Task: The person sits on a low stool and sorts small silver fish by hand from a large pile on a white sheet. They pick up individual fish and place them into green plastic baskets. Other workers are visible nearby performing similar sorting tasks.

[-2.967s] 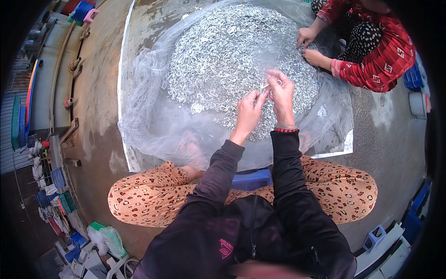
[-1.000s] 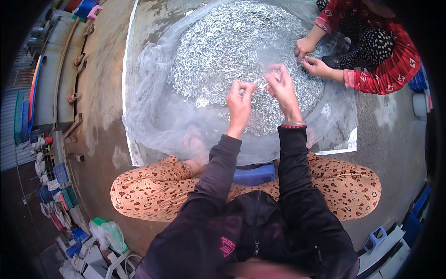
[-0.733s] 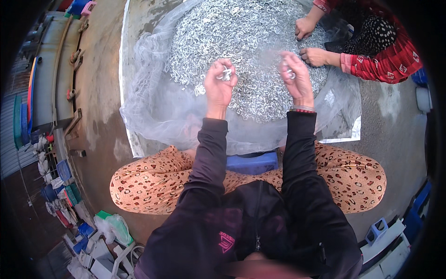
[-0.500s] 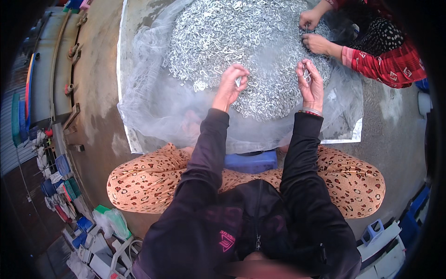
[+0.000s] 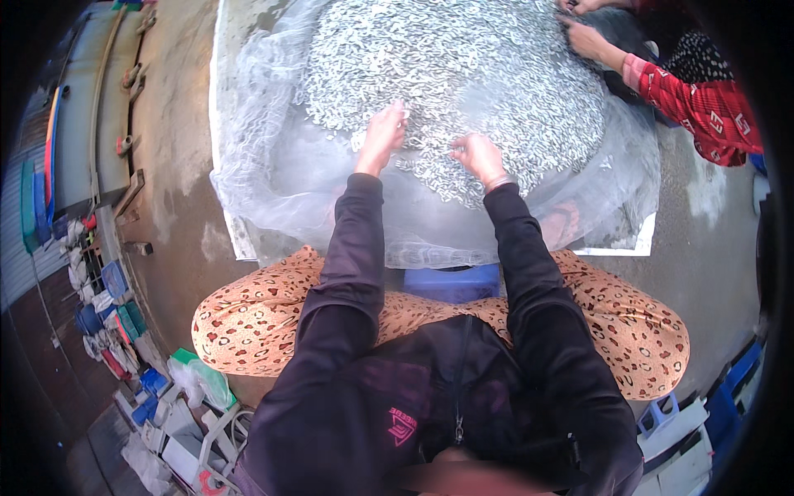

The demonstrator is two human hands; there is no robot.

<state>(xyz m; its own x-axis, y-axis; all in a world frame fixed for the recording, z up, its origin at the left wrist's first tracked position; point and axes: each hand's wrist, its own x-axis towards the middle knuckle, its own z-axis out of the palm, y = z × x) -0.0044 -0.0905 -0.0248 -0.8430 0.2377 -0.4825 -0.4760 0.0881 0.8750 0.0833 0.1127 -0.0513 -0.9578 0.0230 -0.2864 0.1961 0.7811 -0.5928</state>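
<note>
A broad pile of small silvery pieces (image 5: 447,74), which look like little fish, is spread on fine pale netting (image 5: 281,174). Over its near left part, my left hand (image 5: 383,139) is closed, fingers curled; what they hold is too blurred to make out. A small white clump (image 5: 358,140) lies right beside that hand. My right hand (image 5: 481,157) is at the near middle of the pile, thumb and fingers pinched together at its surface. Whatever is between those fingertips is too small to name.
Across the pile at the far right, another person's hand (image 5: 585,40) and red patterned sleeve (image 5: 691,103) reach in. A white-edged sheet (image 5: 241,238) lies under the netting. A blue plastic stool (image 5: 452,283) is between my legs. Crates and bags (image 5: 178,413) crowd the lower left.
My right hand has moved left and down from a raised, half-open pose to a pinch on the pile. My left hand has shifted left. The other person's hands have moved farther away.
</note>
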